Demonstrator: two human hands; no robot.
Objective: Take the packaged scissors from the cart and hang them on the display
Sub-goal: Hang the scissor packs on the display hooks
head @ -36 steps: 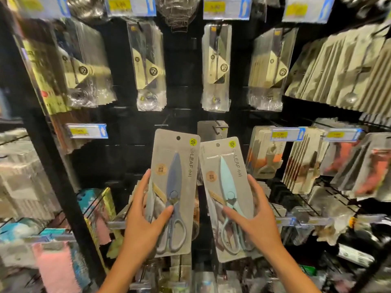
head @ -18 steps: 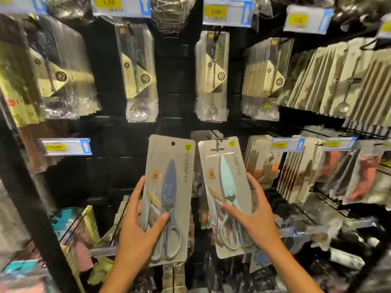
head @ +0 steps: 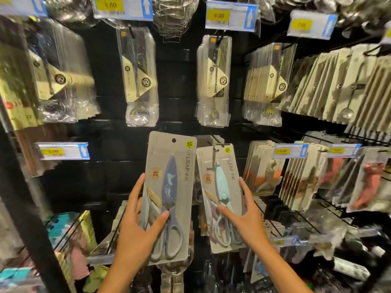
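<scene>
Two carded scissor packs are held up in front of the black display wall. My left hand (head: 135,231) grips the pack with grey-blue scissors (head: 171,182), thumb across its front, its hang hole free of any hook. My right hand (head: 245,216) grips the pack with light-blue scissors (head: 221,187). A metal display hook (head: 214,153) pokes through the top of that pack, with more packs hanging behind it. The cart is out of view.
Rows of clear-packed utensils (head: 139,77) hang above, under yellow-and-blue price tags (head: 231,15). Beige carded goods (head: 300,176) crowd the hooks to the right. A price tag (head: 63,151) and a black upright post (head: 25,208) stand to the left.
Both packs have risen toward the display. The light-blue pack's hang hole has slid onto the hook; the grey-blue pack has moved slightly higher beside it.
</scene>
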